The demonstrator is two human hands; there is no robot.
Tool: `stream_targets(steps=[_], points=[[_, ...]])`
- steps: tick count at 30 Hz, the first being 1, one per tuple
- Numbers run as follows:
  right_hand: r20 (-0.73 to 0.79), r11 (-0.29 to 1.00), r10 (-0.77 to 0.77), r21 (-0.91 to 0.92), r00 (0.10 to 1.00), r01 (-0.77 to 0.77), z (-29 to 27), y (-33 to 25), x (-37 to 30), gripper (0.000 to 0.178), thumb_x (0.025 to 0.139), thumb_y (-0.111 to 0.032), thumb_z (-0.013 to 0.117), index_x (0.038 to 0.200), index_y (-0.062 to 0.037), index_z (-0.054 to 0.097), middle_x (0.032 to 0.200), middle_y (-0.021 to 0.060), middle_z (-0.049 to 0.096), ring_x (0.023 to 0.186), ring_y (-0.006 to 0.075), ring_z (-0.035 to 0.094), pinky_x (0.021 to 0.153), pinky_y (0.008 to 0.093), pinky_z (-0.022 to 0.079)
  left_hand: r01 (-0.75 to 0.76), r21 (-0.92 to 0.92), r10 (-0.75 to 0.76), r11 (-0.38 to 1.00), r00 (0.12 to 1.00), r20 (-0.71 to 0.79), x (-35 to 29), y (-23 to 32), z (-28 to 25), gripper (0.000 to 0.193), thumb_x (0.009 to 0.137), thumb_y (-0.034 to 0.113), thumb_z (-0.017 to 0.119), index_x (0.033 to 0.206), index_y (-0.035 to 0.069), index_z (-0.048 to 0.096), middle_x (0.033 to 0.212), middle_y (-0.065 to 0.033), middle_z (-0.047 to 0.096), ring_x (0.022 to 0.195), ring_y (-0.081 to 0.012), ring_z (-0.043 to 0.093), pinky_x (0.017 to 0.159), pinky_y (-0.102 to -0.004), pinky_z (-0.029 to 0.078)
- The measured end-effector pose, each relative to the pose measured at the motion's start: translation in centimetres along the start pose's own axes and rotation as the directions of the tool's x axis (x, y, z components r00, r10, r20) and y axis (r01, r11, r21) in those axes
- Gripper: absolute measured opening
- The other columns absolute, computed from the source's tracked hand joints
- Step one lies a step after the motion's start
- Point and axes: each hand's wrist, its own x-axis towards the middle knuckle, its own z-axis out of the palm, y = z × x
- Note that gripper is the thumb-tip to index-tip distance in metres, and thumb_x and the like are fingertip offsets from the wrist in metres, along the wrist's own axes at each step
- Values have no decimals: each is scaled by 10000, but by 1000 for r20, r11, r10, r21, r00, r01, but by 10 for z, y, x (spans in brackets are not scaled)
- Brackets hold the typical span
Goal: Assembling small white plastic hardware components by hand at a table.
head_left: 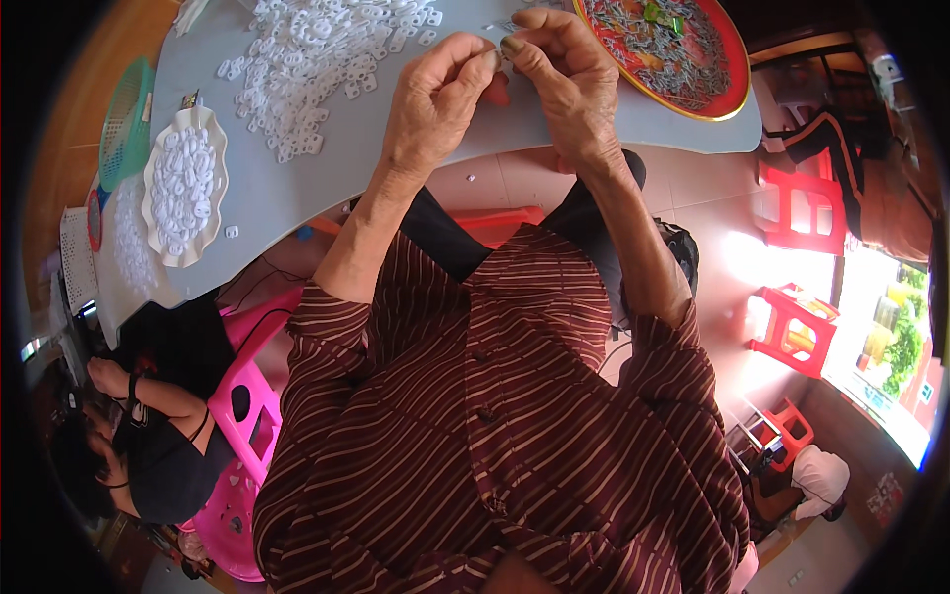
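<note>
Grip: left hand point(435, 104) and right hand point(574, 89) raised over the grey table point(262, 203), thumb tips just beside each other, thumbs and forefingers bent inward as in a pinch. Cannot tell whether clamped on anything: too small, partly hidden.

Nearest to left hand: loose heap of small white pieces point(317, 49), spread on the tabletop to its left. Just beside right hand, on its right: round red tray point(734, 49) with gold rim, bearing many thin grey metal pieces point(693, 84) plus a small green item point(661, 17).

Farther left, near table edge: cream scalloped dish point(223, 178) full of similar white pieces; green mesh basket point(127, 119) just beside it. Near dish, on bare tabletop: single white piece point(232, 232). On both upper forearms: rolled sleeves of a striped maroon shirt point(515, 396).
</note>
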Motion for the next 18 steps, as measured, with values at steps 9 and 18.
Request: stream_targets(steps=[9,18], points=[[29,1000,-12,-22,1000,13,4,-3,-1,118,854,-89,633,897,20,613,773,23,633,717,68,571,660,208,474,-37,31,39,999,997,-66,0,-5,-1,160,901,161,552,893,5,588,679,10,576,615,-28,473,549,-199,405],[60,979,16,-203,998,-4,4,-13,-1,210,862,-201,641,816,3,621,644,11,599,613,50,536,564,200,448,1,-178,3,984,1000,20,-2,-7,-3,148,897,150,554,900,7,592,691,30,574,617,-20,452,559,-179,382]])
